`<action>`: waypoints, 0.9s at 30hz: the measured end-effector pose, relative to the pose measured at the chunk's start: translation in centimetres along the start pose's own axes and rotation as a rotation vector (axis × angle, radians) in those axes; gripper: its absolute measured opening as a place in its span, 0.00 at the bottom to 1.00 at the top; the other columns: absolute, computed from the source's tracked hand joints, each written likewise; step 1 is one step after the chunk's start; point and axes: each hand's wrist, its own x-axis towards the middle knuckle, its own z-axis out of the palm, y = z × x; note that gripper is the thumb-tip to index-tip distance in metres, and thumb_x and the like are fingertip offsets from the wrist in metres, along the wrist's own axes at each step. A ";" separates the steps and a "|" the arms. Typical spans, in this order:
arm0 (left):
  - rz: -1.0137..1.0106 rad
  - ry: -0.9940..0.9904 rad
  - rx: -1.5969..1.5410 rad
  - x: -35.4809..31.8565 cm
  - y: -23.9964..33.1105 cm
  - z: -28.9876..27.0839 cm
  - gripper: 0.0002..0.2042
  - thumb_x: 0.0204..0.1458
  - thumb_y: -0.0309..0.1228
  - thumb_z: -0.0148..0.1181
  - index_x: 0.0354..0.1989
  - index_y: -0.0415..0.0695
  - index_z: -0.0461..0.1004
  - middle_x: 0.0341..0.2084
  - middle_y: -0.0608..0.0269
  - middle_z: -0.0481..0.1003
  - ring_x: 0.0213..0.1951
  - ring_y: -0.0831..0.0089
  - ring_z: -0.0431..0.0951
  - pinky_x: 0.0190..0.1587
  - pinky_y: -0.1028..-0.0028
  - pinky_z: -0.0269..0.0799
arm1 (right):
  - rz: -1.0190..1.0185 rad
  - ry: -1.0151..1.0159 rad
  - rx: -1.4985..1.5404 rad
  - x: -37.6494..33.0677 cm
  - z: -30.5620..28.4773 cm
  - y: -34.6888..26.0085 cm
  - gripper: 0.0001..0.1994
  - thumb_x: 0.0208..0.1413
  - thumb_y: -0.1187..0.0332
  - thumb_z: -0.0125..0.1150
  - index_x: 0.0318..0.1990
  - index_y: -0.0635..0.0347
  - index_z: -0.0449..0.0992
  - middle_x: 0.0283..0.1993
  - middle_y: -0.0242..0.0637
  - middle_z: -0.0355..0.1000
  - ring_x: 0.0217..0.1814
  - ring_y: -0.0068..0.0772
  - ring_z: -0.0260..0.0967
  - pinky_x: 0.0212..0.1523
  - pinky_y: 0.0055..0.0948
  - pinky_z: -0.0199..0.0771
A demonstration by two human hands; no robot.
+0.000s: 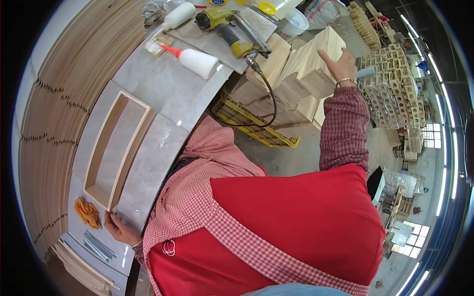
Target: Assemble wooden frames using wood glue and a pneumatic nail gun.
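Observation:
A long rectangular wooden frame [140,129] lies on the grey worktop at the left. My left hand [120,229] is at its near corner, fingers closed on the wood. My right arm stretches forward to the right. There my right hand [340,64] is open at the edge of a stack of thin wooden boards [316,54], thumb spread from the fingers. Nothing shows in that hand; whether its fingertips touch the boards I cannot tell.
An orange cloth [87,213] and metal staple strips [98,245] lie near the frame. A white glue bottle [197,62] and a nail gun [229,34] with its hose are farther off. The boards stand over a yellow crate [252,123]. Tall wood stacks [59,108] line the left.

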 end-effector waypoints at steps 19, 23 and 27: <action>0.692 0.111 0.364 0.9 6.0 -0.8 0.19 0.49 0.20 0.55 0.52 0.39 0.68 0.50 0.52 0.67 0.50 0.60 0.69 0.52 0.69 0.64 | 0.352 -1.205 2.141 -6.4 -9.0 -11.3 0.32 0.53 0.52 0.52 0.58 0.67 0.59 0.52 0.53 0.65 0.49 0.54 0.66 0.47 0.63 0.66; 1.063 -0.290 0.224 1.3 16.4 4.1 0.25 0.47 0.40 0.62 0.54 0.46 0.69 0.56 0.52 0.63 0.60 0.55 0.61 0.60 0.58 0.57 | 0.293 -1.908 2.047 -12.4 -4.7 -20.1 0.30 0.54 0.54 0.51 0.57 0.68 0.59 0.50 0.54 0.65 0.48 0.57 0.65 0.39 0.70 0.66; 1.344 -0.497 0.521 1.5 19.4 7.8 0.31 0.47 0.55 0.53 0.59 0.54 0.63 0.63 0.56 0.55 0.65 0.51 0.50 0.64 0.55 0.50 | 0.140 -2.402 1.802 -16.8 -5.6 -26.2 0.27 0.55 0.53 0.50 0.54 0.68 0.62 0.48 0.50 0.67 0.47 0.47 0.67 0.41 0.54 0.73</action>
